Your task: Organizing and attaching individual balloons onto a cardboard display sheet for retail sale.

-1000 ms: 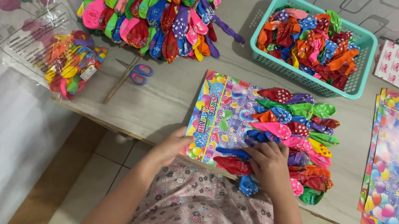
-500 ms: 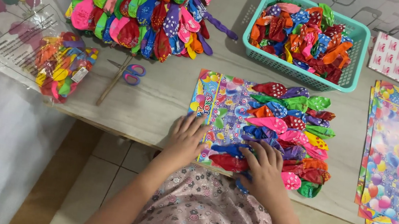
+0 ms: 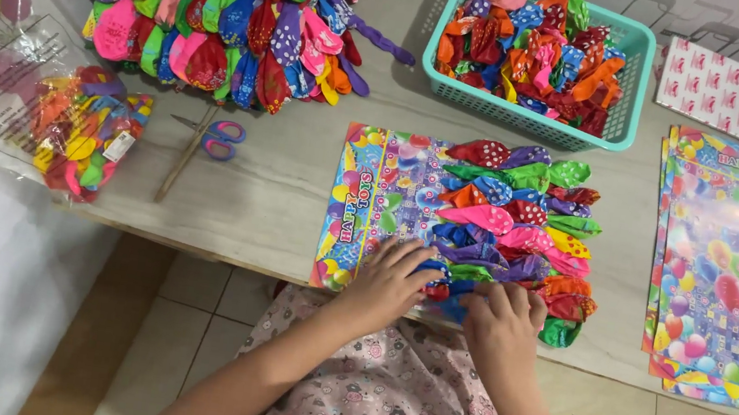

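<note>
Head view: at the near edge of the tabletop (image 3: 296, 178) lies a printed card (image 3: 369, 208) with rows of balloons (image 3: 523, 215) fixed along its right part. The left hand (image 3: 390, 283) and right hand (image 3: 500, 320) press on its lowest row, fingers bent down around a blue balloon (image 3: 437, 273) (whether they pinch it I cannot tell). The card looks nearly full; a teal basket (image 3: 632, 90) at the far edge is full of loose balloons, and blank cards (image 3: 735, 278) wait at the right edge
</note>
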